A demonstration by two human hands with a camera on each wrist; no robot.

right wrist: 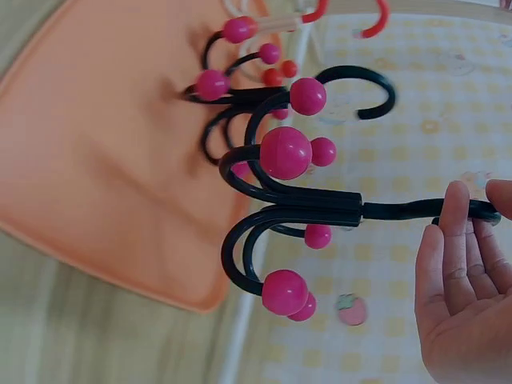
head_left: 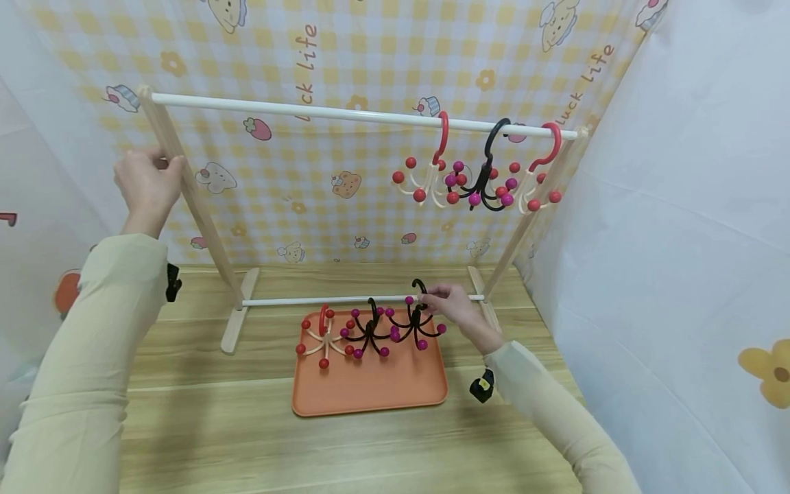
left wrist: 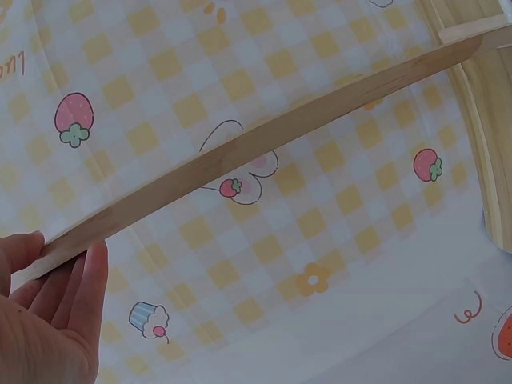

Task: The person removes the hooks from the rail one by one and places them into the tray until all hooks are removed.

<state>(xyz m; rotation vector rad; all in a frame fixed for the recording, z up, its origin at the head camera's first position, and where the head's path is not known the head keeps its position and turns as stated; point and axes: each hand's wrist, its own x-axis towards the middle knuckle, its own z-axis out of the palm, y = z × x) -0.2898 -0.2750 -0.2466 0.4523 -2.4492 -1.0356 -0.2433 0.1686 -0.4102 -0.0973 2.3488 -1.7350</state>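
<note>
Left hand (head_left: 148,182): thumb and fingers pinch the left post (head_left: 196,195) of a wooden rack below its top end. Upper bar (head_left: 296,110): white, spans post to post, its left and middle length running bare from the left post to the first hook. Lower bar (head_left: 296,302): white, just behind the back edge of the tray. Tray (head_left: 370,391): orange, rounded corners, raised rim, its front half uncovered; surface (head_left: 204,412), wood-grained, extends beyond its left, front and right edges. Red-hooked hanger (head_left: 327,337): cream arms, red balls, at the tray's back left. Black hanger (head_left: 370,331): magenta balls, at the middle of the back edge. Second black hanger (head_left: 416,319): over the tray's back right corner, close to its neighbour; contact with the tray cannot be told. Right hand (head_left: 457,305): pinches the hook of that second black hanger. Three hung hangers: red-hooked (head_left: 431,178), black (head_left: 484,180), red-hooked (head_left: 527,185), grouped toward the upper bar's right end, balls crowded together, the last just beside the right post (head_left: 518,240). Right post: its foot stands near the surface's right edge.
</note>
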